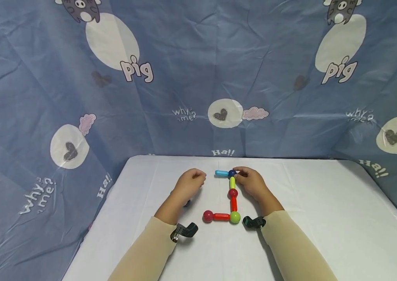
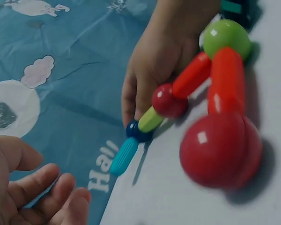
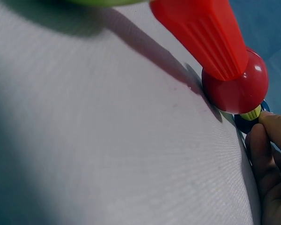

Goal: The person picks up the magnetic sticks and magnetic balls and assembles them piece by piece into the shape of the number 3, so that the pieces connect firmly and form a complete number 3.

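Observation:
A chain of toy balls and rods lies on the white table. At its far end my right hand (image 1: 251, 181) pinches the dark blue ball (image 1: 232, 173) between thumb and fingers. A light blue rod (image 1: 221, 173) sticks out leftward from that ball. A yellow-green rod (image 1: 232, 182) joins it to a red ball (image 1: 232, 193). From there a red rod (image 1: 234, 203) runs to a green ball (image 1: 235, 217), and a second red rod (image 1: 221, 216) ends in another red ball (image 1: 208, 216). My left hand (image 1: 188, 185), fingers loosely bent, holds nothing and hovers left of the chain.
Partly hidden behind my left forearm is a small dark object (image 1: 187, 203), its kind unclear. The white tabletop (image 1: 310, 203) stretches out on both sides. A blue printed cloth (image 1: 275, 136) hangs behind the table and along its left side.

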Demonstrator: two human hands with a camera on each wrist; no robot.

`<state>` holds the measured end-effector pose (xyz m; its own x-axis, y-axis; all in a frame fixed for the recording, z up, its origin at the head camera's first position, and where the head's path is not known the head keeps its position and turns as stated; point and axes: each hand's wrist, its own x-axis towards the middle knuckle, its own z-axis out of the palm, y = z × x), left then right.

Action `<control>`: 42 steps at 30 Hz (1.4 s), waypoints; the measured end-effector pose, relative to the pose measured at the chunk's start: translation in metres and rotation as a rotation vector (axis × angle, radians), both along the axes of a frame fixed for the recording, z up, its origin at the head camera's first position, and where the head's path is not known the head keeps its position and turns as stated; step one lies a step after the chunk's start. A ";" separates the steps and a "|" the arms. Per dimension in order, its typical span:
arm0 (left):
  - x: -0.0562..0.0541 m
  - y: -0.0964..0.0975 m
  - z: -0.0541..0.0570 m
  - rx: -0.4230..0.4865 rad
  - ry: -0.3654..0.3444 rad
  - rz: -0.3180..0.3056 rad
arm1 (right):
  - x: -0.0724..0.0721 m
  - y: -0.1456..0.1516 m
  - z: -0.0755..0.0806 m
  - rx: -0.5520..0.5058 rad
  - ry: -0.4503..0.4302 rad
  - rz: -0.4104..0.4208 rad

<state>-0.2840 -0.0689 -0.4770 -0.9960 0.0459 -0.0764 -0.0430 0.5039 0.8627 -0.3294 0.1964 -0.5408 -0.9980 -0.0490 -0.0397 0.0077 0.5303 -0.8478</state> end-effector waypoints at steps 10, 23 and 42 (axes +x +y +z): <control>0.017 -0.054 0.002 -0.069 0.123 0.039 | 0.002 -0.002 -0.002 -0.009 -0.005 -0.005; 0.020 -0.113 -0.022 -0.213 0.015 -0.083 | 0.004 -0.003 -0.002 -0.037 -0.002 -0.016; 0.019 -0.112 -0.039 -0.332 0.085 -0.127 | 0.002 -0.002 -0.003 -0.008 0.016 -0.013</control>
<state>-0.2651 -0.1811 -0.5161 -0.9874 0.1562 -0.0251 0.1027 0.7537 0.6491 -0.3272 0.1939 -0.5437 -0.9991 -0.0364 -0.0231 0.0006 0.5233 -0.8522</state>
